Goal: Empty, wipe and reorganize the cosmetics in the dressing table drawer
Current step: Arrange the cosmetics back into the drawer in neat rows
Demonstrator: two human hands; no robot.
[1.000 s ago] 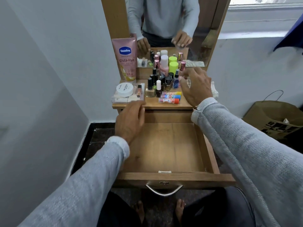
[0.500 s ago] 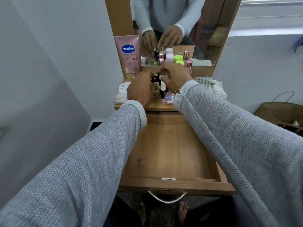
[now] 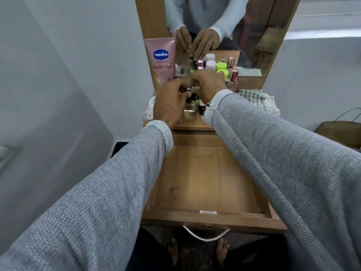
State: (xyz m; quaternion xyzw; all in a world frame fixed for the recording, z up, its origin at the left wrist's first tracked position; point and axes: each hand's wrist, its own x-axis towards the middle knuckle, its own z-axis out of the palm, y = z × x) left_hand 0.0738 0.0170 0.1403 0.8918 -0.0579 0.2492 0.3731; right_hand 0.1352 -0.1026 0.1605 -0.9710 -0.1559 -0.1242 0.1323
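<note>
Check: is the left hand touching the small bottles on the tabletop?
Touching. The head view shows the left hand with fingers curled around the small bottles, no gap visible.

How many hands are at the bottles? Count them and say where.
2. The left hand grips small bottles at the cluster's left side. The right hand reaches over its back, fingertips hidden.

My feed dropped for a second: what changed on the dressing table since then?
Both hands went forward from the table's front edge to the small bottles. The left hand and right hand now close their fingers around the cluster, gathering it. The drawer stayed open and bare; the Vaseline tube and cloth stayed put.
</note>
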